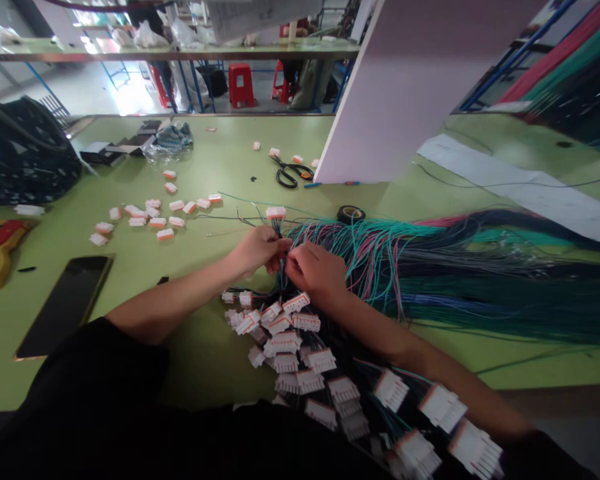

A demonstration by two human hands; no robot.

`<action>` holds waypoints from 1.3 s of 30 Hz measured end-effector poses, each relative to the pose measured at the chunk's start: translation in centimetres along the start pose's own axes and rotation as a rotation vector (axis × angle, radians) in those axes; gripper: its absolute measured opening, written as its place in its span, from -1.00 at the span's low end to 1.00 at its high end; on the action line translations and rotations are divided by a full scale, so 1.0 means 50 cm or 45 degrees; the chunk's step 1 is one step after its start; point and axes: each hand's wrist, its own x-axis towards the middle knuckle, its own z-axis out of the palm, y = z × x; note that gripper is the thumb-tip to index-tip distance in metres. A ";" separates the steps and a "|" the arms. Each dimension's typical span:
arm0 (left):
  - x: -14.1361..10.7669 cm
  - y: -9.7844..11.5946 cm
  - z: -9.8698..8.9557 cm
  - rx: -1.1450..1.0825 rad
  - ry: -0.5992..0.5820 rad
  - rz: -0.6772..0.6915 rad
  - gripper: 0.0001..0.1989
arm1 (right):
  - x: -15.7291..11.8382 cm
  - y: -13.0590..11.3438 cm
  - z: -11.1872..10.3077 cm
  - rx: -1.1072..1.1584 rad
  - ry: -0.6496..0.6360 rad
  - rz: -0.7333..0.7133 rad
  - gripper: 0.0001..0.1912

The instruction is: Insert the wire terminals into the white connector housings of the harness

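My left hand (261, 251) and my right hand (316, 270) meet over the middle of the green table. Between them runs a thin bunch of wires, topped by a white and orange connector (276, 213). The left fingers are closed round these wires just below the connector. My right fingers are curled in a pinch beside them; what exactly they grip is hidden. Just in front of the hands lie several white connectors (283, 343) with wires attached. To the right spreads a large bundle of teal, pink and dark wires (380, 243).
Loose connectors (153, 213) are scattered at left, near a phone (65, 303) and a yellow and red tool (5, 247). Scissors (287, 175), a roll of black tape (351, 214) and a white upright panel (395, 93) stand behind the hands. A dark bag (25, 150) is far left.
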 end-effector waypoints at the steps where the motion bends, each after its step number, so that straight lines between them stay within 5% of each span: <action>1: 0.001 -0.004 0.005 -0.012 0.008 -0.006 -0.62 | -0.004 -0.001 0.003 -0.094 0.008 -0.093 -0.76; 5: 0.002 -0.018 0.014 -0.086 0.016 -0.004 -0.60 | -0.005 0.000 0.006 -0.261 -0.023 -0.385 -0.72; 9: 0.001 -0.021 -0.004 -0.158 -0.188 -0.080 -0.69 | -0.004 0.007 -0.004 -0.095 -0.137 -0.464 -0.70; 11: -0.001 -0.016 -0.022 -0.181 -0.301 -0.103 -0.82 | -0.007 0.009 -0.012 0.155 -0.130 -0.354 -0.72; 14: -0.006 -0.010 -0.045 -0.191 -0.367 -0.062 -0.98 | -0.011 0.006 -0.024 0.516 -0.077 0.077 -0.79; 16: -0.009 -0.010 -0.054 -0.192 -0.375 -0.005 -0.87 | -0.007 0.003 -0.029 0.654 -0.146 0.304 -0.79; 20: -0.024 -0.026 -0.056 -0.160 -0.319 0.092 -0.74 | 0.011 -0.004 -0.029 0.722 -0.428 0.240 -0.79; 25: -0.055 -0.048 -0.054 0.047 -0.172 0.211 -0.65 | 0.017 -0.007 -0.022 0.941 -0.531 0.325 -0.73; 30: -0.050 -0.071 -0.068 0.481 -0.073 0.796 -0.72 | 0.012 0.002 -0.029 1.464 -0.686 0.531 -0.62; 33: -0.022 -0.088 -0.080 0.815 -0.062 1.057 -0.84 | 0.016 0.013 -0.032 1.630 -0.839 0.478 -0.55; 36: 0.008 -0.096 -0.096 1.032 -0.070 1.050 -0.80 | 0.022 0.018 -0.031 1.625 -0.999 0.340 -0.51; 39: 0.025 -0.088 -0.128 1.032 0.014 0.916 -0.86 | 0.023 0.015 -0.030 1.537 -0.942 0.315 -0.53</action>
